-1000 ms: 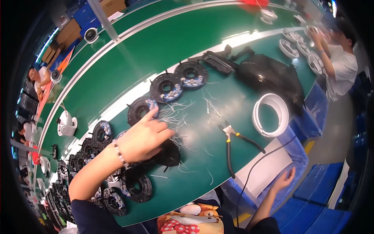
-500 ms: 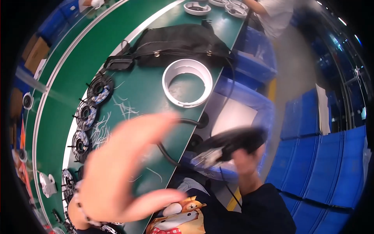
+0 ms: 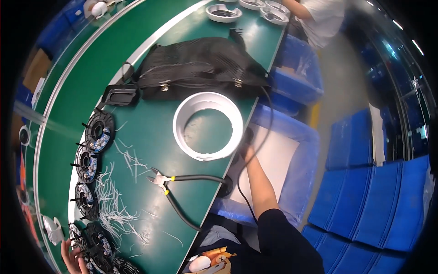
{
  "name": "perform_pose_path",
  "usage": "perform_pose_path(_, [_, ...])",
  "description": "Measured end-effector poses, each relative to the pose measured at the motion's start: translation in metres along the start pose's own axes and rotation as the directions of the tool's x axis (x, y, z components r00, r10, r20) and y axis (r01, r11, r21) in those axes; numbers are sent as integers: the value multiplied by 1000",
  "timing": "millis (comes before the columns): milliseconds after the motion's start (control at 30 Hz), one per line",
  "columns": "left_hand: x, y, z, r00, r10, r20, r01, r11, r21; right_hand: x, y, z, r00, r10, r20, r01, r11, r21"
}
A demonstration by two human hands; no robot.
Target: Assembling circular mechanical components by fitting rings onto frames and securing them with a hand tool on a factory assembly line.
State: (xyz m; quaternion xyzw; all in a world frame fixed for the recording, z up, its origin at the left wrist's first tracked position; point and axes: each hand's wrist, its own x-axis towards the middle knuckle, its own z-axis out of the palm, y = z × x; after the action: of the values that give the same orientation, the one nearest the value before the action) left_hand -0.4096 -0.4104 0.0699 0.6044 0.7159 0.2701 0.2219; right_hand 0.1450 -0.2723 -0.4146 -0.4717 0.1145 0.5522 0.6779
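Observation:
My left hand (image 3: 73, 258) is at the lower left, fingers apart and partly cut off by the picture's edge, next to black round discs (image 3: 99, 242) with small electronic parts. My right hand (image 3: 247, 151) reaches down into a blue bin (image 3: 309, 157) beside the table; its fingers are largely hidden among dark round parts at the table edge. Diagonal cutters (image 3: 160, 179) with black handles lie spread on the green table (image 3: 157, 214). Beyond them stands a white ring-shaped housing (image 3: 208, 155). White cable-tie offcuts (image 3: 112, 201) are scattered left of the cutters.
A black bag (image 3: 196, 64) and a small black tray (image 3: 121, 95) lie farther up. More black discs (image 3: 86, 164) line the table's left edge. White round housings (image 3: 223, 13) and another person (image 3: 319, 18) are at the far end. Blue crates (image 3: 378, 196) stand at right.
My left hand has moved from above the cutters to the discs at lower left. My right hand, which held a black round part, has gone down into the bin.

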Motion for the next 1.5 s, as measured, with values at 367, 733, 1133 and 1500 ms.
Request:
perform_pose_path(367, [54,-35,-12,977,16,-213,9,993,115,-31,163,66,970,-206,133,226,541,-810])
perform_pose_path(733, [139,-41,45,963,0,269,-43,987,154,-86,-61,-5,465,-841,278,538,19,-843])
perform_pose_path(1133, [70,139,91,784,404,471,-105,834,-541,-402,-63,167,417,-110,902,766,577,-284])
perform_pose_path(1500, [42,178,128,848,439,297,-217,799,-561,-317,-180,19,633,-716,295,712,388,-585])
